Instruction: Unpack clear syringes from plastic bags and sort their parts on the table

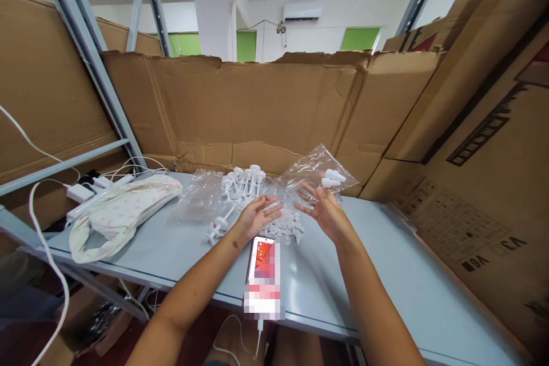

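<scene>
My left hand (259, 216) is palm up with its fingers apart, holding nothing, over the pile of white plastic parts. My right hand (319, 209) is also spread and holds nothing, just in front of a clear plastic bag (315, 166) with a few white pieces (332, 177) at its right end. White plunger-like parts (249, 180) lie behind and left of my left hand. Small white pieces (285, 229) are heaped between the hands. Below them a phone (263, 274) with a lit screen lies near the table's front edge.
Flat clear bags (199, 197) lie left of the pile. Further left are a white cloth pouch (128, 211) and a power strip (81, 206) with cables. Cardboard (257, 103) walls the back of the grey table (386, 263), and a large box (484, 183) stands right.
</scene>
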Tool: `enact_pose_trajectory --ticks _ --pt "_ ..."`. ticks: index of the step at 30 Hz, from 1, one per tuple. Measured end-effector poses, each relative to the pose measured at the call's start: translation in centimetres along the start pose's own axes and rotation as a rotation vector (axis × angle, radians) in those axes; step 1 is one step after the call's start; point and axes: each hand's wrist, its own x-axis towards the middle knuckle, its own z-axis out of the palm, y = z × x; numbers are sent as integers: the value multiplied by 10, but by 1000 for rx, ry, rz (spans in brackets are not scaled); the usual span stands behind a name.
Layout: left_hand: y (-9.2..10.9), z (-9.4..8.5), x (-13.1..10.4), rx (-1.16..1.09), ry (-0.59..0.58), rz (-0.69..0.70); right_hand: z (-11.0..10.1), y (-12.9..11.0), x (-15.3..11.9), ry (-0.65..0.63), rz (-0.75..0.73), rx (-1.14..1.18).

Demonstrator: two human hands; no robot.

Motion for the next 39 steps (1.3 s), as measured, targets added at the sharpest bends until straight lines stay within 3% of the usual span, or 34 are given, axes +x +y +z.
enact_pose_trajectory --ticks 17,26,29,33,39 --pt "-1 0 1 -16 19 14 7 -1 6 40 -74 -18" --pt "-3 -3 1 -31 -10 -28 17 -12 7 270 -488 -29" --pt "-2 -2 1 -28 -7 -25 18 -15 7 302 -475 -33" --pt "-1 -1 1 -32 -8 -11 18 -15 6 213 -414 -11" --pt "-1 -3 2 -29 14 -5 13 3 8 160 -245 -24"
